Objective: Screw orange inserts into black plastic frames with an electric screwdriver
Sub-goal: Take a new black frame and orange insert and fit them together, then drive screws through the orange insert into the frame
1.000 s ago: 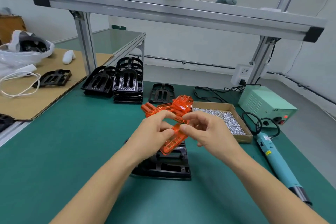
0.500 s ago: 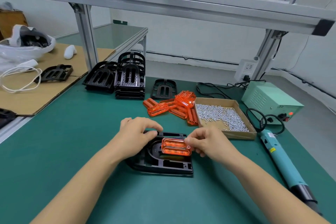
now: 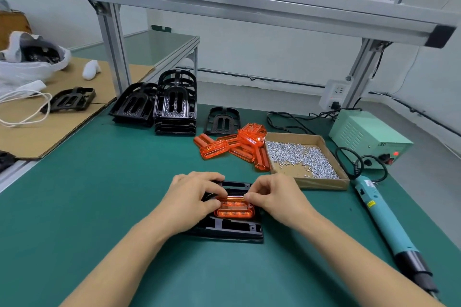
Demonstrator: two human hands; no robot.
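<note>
Orange insert (image 3: pixel 234 207) now lies in the recess of the black frame (image 3: pixel 232 228) on the green mat (image 3: pixel 99 207), lowered from mid-air a second ago; seating appears nearly done, screws not yet fitted. Left hand (image 3: pixel 193 197) and right hand (image 3: pixel 275 197) pinch its upper ends with curled fingertips.

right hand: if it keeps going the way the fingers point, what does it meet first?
The right hand points leftward across the orange insert, so it would probably meet the left hand first; their fingertips look nearly touching, though depth is unclear.
</note>
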